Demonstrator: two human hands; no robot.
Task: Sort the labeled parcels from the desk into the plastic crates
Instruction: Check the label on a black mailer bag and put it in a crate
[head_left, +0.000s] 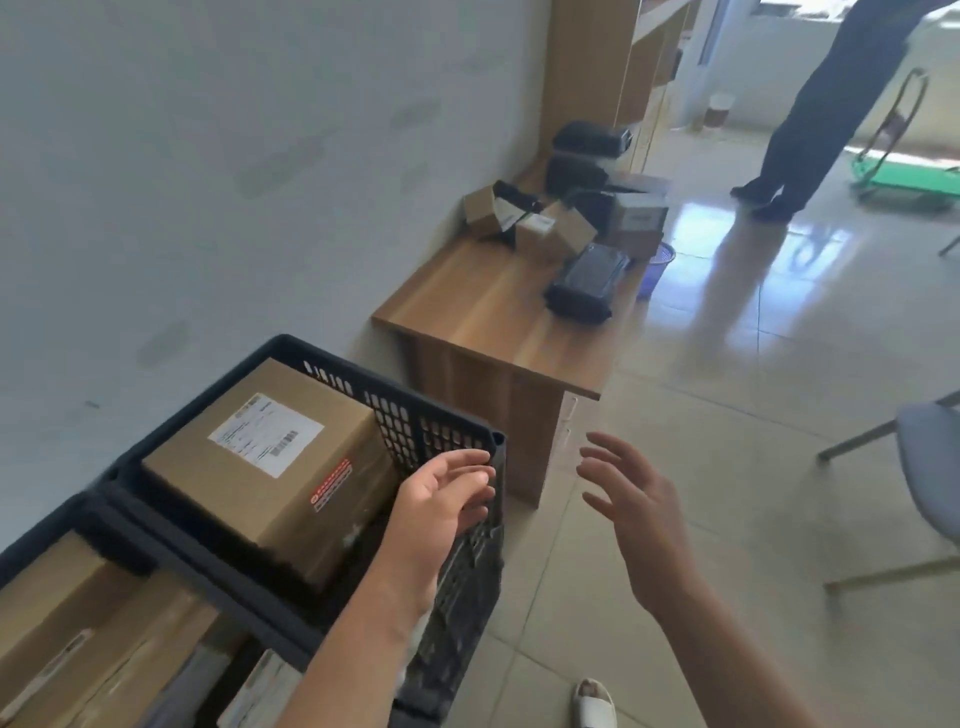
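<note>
A black plastic crate (447, 410) in the lower left holds a large brown parcel (270, 462) with a white label. A second black crate (47, 525) at the bottom left holds several more parcels (78, 623). My left hand (441, 499) hovers over the first crate's right rim, fingers apart and empty. To the right, over the floor, my right hand (634, 499) is also open and empty. On the wooden desk (467, 306) further back lie small cardboard parcels (550, 228) and black wrapped packages (584, 283).
A white wall runs along the left. A person in dark trousers (831, 104) stands at the back right beside a green trolley (909, 176). A grey chair (924, 467) is at the right edge. A blue basket (657, 265) sits beyond the desk. The floor is glossy tile.
</note>
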